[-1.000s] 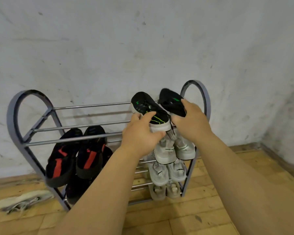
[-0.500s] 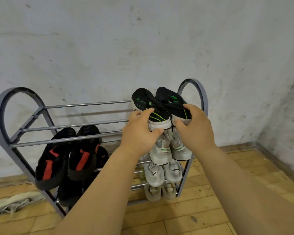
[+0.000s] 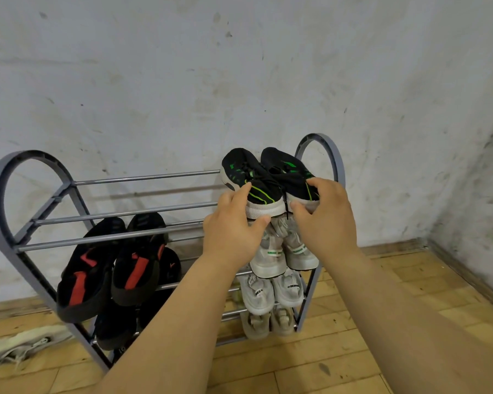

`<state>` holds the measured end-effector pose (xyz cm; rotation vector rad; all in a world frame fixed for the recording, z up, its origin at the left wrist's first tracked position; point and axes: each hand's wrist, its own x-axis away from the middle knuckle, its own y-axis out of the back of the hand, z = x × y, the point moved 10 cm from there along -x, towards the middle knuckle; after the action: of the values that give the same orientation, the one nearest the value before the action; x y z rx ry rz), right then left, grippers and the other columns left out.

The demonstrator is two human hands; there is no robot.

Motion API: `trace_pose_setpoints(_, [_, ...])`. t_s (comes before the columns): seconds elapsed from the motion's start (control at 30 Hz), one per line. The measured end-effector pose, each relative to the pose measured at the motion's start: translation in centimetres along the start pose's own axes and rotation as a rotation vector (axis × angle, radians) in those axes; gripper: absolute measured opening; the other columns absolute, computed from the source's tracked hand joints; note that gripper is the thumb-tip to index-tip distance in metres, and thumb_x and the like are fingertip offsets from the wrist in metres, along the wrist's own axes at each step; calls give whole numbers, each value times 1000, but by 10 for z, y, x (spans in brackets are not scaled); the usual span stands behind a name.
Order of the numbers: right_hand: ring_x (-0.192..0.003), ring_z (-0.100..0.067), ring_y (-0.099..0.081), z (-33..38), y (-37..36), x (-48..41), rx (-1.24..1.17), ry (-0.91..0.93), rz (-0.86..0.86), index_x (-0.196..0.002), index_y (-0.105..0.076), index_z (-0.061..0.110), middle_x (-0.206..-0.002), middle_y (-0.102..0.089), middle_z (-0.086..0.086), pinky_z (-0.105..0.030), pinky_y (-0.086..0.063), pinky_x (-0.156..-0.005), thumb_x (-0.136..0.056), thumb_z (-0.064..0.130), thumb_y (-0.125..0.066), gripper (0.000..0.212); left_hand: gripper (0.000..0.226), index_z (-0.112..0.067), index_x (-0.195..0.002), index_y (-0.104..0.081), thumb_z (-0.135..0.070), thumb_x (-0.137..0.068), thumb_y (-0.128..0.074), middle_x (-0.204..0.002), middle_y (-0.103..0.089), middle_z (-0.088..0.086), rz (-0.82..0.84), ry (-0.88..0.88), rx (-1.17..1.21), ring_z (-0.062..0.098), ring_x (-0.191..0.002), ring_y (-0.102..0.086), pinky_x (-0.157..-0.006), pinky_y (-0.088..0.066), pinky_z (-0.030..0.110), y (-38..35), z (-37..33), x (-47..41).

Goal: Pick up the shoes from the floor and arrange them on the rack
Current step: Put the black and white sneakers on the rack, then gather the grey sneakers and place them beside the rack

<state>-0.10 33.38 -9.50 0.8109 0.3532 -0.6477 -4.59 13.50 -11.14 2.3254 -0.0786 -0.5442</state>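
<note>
A grey metal shoe rack [image 3: 143,176] stands against the wall. On the right end of its top shelf lie two black sneakers with green stripes, toes toward the wall. My left hand [image 3: 234,226] grips the heel of the left black-green sneaker [image 3: 246,177]. The heel of the right black-green sneaker [image 3: 288,172] is held by my right hand [image 3: 325,220]. Below them, grey-white sneakers [image 3: 279,251] fill the lower shelves on the right. Black shoes with red stripes [image 3: 111,260] sit on the second shelf at the left.
A pale, worn shoe [image 3: 20,345] lies on the wooden floor [image 3: 353,351] left of the rack. The white wall meets a second wall at the right, forming a corner. The left part of the top shelf holds nothing.
The two black-green sneakers have gone from tilted in the air down onto the top shelf, side by side. My hands slid back to their heels.
</note>
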Motion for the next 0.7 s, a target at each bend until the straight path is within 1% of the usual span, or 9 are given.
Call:
trace_pose_setpoints(0.1, [-125, -25, -50, -1, 2, -1, 36, -18, 18, -140, -55, 19, -137, -55, -3, -29, -38, -97, -92, 28, -70, 51, 83, -30, -164, -17, -42, -97, -63, -153, -41, -3, 49, -2, -7, 19, -138, -43, -115, -33, 44, -2, 0, 1])
trace_pose_setpoints(0.23, [-124, -27, -48, 13, 8, 2, 62, 5, 19, -137, -56, 19, -134, -57, -4, -34, -38, -100, -90, 26, -68, 49, 90, -35, -164, -12, -44, -94, -67, -156, -40, -4, 118, -48, -11, 18, -142, -39, -116, -30, 37, 1, 0, 6])
trace_pose_setpoints(0.3, [-122, -28, -50, 29, 12, 5, 64, 50, 6, -133, -59, 17, -130, -59, -4, -37, -41, -102, -88, 26, -68, 47, 90, -36, -164, -14, -42, -93, -69, -159, -39, -6, 151, -61, 1, 15, -147, -34, -116, -28, 32, 9, 1, 10])
trace_pose_setpoints(0.4, [-121, -26, -51, 64, 9, 18, 53, 150, 38, -131, -61, 17, -130, -59, -4, -45, -44, -105, -86, 30, -67, 47, 81, -34, -161, -25, -42, -94, -69, -162, -35, -6, 142, -91, -107, 15, -150, -30, -122, -26, 35, 38, 0, 23])
trace_pose_setpoints(0.47, [-127, -29, -48, 95, 0, 33, 33, 215, 111, -135, -60, 16, -138, -55, -7, -46, -42, -109, -87, 33, -66, 51, 74, -35, -159, -32, -44, -95, -68, -160, -36, -6, 129, -86, -203, 16, -149, -32, -122, -26, 35, 71, 3, 40])
trace_pose_setpoints(0.53, [-134, -27, -43, 130, -12, 51, 20, 267, 235, -140, -57, 18, -145, -50, -5, -42, -37, -114, -90, 36, -65, 54, 69, -35, -157, -36, -46, -96, -66, -158, -39, -8, 135, -58, -313, 16, -145, -36, -119, -30, 34, 112, 12, 64])
trace_pose_setpoints(0.63, [-139, -22, -37, 187, -36, 93, -52, 343, 480, -143, -52, 24, -148, -45, 1, -35, -28, -117, -92, 40, -66, 56, 64, -36, -153, -42, -45, -95, -68, -153, -46, -8, 136, 57, -424, 15, -139, -44, -112, -36, 33, 191, 38, 119])
trace_pose_setpoints(0.7, [-139, -21, -36, 224, -57, 133, -89, 396, 651, -143, -50, 28, -147, -43, 5, -36, -31, -116, -90, 47, -67, 59, 61, -40, -149, -45, -44, -93, -69, -150, -50, -10, 82, 161, -459, 13, -131, -51, -106, -40, 32, 253, 60, 169])
